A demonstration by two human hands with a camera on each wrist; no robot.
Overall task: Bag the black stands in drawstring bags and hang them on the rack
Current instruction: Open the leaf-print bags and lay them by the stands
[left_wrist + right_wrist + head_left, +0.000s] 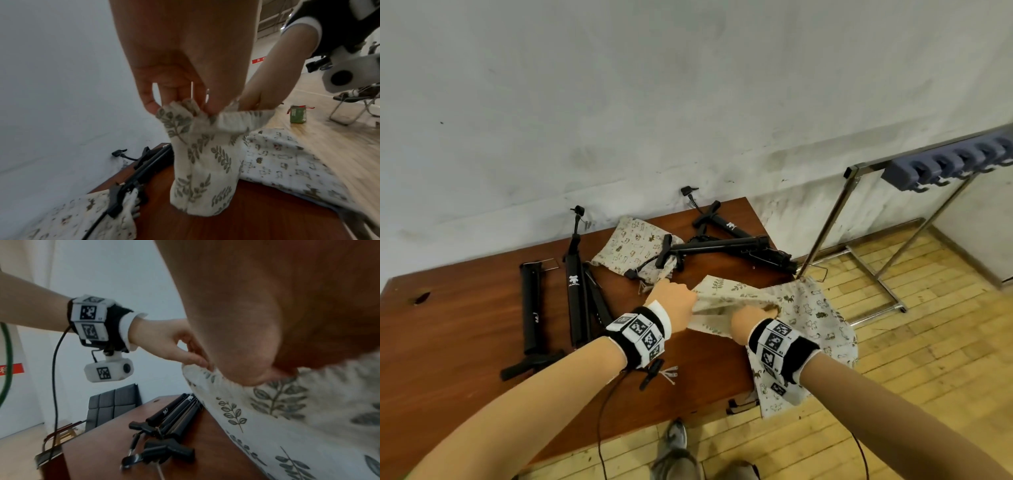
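Note:
Both hands hold a cream drawstring bag with a green leaf print (726, 294) (203, 164) (287, 418) above the brown table (448, 342). My left hand (676, 303) (180, 104) (185, 356) pinches the bag's gathered mouth at its left end. My right hand (751, 317) (252, 100) grips the mouth further right. Several folded black stands lie on the table: one group at the left (575, 291) (174, 415), another at the back right (726, 243) (141, 170).
A cat-print bag (631, 250) lies under the back stands, another (815, 329) hangs over the table's right edge. A metal rack (859, 212) with a blue hook bar (945, 162) stands to the right on the wooden floor. A white wall is close behind.

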